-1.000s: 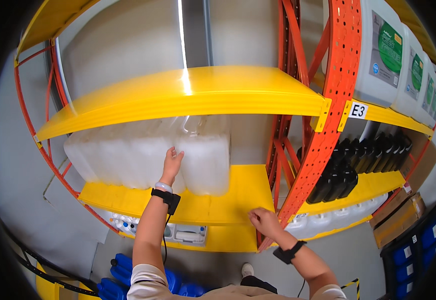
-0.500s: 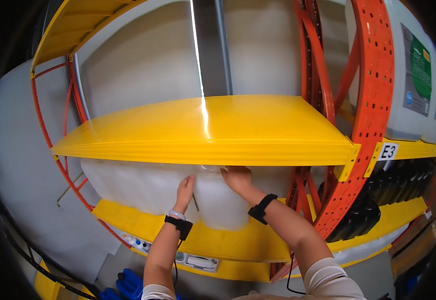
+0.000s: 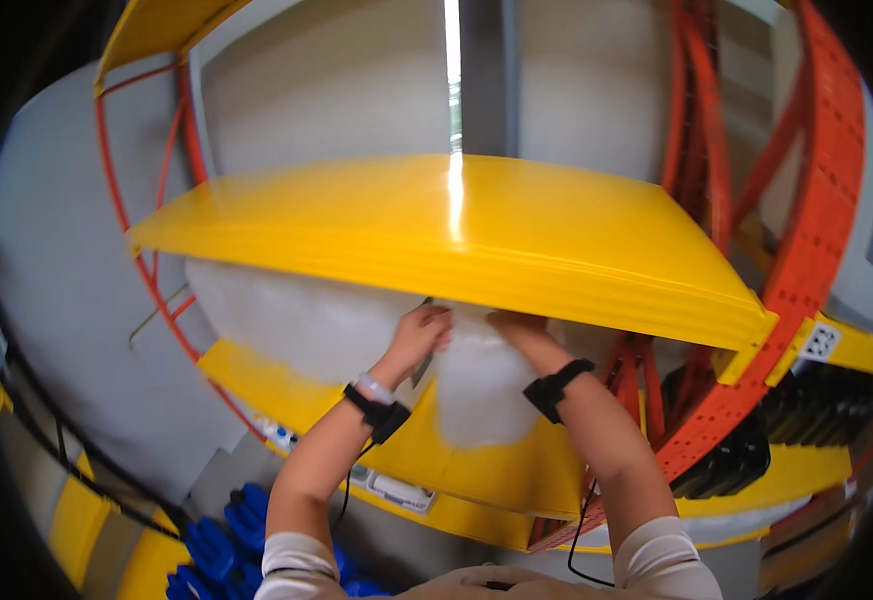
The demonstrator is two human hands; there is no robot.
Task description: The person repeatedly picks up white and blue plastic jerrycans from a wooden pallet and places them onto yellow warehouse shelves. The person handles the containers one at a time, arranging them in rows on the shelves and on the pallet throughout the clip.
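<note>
A white translucent plastic container (image 3: 482, 395) stands at the front of the yellow middle shelf, its top hidden beneath the upper shelf's front beam. My left hand (image 3: 420, 338) is at its upper left side with the fingers curled in; what they hold, if anything, does not show. On the container's upper right is my right hand (image 3: 522, 332), whose fingers disappear behind the container and under the beam. More white translucent containers (image 3: 287, 325) line the shelf to the left, a gap separating them from the front one. Both wrists wear black straps.
The yellow upper shelf (image 3: 437, 215) hangs low over my hands. An orange perforated upright (image 3: 817, 200) rises at the right. Black jugs (image 3: 727, 455) sit in the neighbouring bay. Blue jugs (image 3: 222, 545) are on the floor at lower left. Boxed items (image 3: 397, 490) lie on the bottom shelf.
The view has shifted and tilted, blurring slightly. My left hand has moved up and closer to the front container, its fingers curling in. My right hand remains at the container's upper right.
</note>
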